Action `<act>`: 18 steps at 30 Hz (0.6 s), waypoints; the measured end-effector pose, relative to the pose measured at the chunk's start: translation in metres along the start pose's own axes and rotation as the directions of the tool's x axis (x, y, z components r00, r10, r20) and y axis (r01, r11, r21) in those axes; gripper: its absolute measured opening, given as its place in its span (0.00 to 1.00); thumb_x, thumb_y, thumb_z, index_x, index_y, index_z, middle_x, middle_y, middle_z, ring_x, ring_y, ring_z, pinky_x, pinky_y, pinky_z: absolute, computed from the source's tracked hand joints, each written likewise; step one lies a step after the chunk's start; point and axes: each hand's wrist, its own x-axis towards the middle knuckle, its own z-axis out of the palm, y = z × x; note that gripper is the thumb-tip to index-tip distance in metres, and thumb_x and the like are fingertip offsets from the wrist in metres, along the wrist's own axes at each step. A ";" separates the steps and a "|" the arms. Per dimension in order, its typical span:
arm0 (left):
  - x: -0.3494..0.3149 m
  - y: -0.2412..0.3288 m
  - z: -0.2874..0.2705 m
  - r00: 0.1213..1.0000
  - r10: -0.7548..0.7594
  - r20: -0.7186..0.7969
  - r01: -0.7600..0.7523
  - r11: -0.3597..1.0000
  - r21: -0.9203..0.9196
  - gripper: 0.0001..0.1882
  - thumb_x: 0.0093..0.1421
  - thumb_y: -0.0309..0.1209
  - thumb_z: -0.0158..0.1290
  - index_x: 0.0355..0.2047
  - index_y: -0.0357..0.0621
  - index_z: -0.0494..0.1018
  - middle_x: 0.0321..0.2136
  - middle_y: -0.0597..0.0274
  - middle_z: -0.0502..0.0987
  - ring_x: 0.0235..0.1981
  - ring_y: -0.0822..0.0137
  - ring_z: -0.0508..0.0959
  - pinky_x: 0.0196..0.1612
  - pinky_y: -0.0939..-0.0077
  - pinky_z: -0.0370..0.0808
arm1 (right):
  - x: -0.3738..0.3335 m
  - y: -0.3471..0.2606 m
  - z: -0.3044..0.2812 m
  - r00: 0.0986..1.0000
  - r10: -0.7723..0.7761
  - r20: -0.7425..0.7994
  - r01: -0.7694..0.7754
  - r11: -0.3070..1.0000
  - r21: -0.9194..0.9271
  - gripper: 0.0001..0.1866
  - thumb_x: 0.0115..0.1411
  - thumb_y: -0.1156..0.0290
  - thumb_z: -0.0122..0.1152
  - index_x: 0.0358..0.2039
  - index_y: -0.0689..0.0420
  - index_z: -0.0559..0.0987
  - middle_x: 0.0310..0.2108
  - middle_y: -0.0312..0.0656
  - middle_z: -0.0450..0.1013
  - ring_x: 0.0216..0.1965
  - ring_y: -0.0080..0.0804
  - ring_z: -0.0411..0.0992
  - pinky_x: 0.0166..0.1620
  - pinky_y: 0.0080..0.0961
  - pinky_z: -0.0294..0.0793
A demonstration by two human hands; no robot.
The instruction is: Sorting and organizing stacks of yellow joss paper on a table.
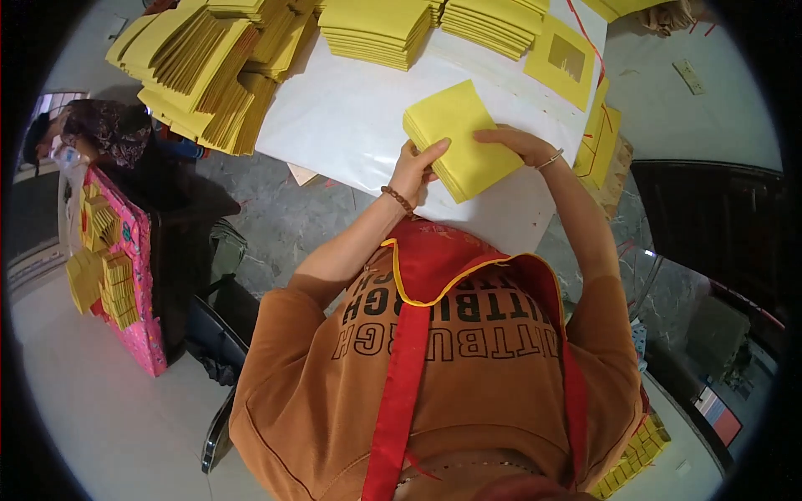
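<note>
Both my hands hold a thick stack of yellow paper pieces [468, 138], tilted above the near part of a white-covered table [334, 125]. My left hand [415, 169] grips its lower left side, the thumb lying on top and the other fingers mostly hidden behind it. On the upper right side rests my right hand [520, 144], its fingers reaching over the edge of the top sheet; its thumb is hard to make out. Whether the pieces are envelopes or folded sheets I cannot tell.
Large piles of yellow paper [196, 63] cover the table's far left, with neat stacks [376, 33] along the far edge. A yellow sheet with a square patch [564, 60] lies far right. Leftward, a person [109, 134] is near a pink-covered table [138, 284]; a dark chair [219, 326] stands nearer.
</note>
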 end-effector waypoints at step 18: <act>-0.035 -0.025 0.001 0.975 -0.125 -0.186 0.128 0.992 0.004 0.37 0.45 0.34 0.63 0.52 0.43 0.55 0.35 0.66 0.70 0.34 0.74 0.72 0.30 0.80 0.67 | 0.014 -0.027 -0.004 0.999 -0.042 0.007 0.041 0.890 -0.455 0.23 0.54 0.67 0.59 0.50 0.60 0.69 0.43 0.36 0.71 0.41 0.21 0.69 0.44 0.19 0.68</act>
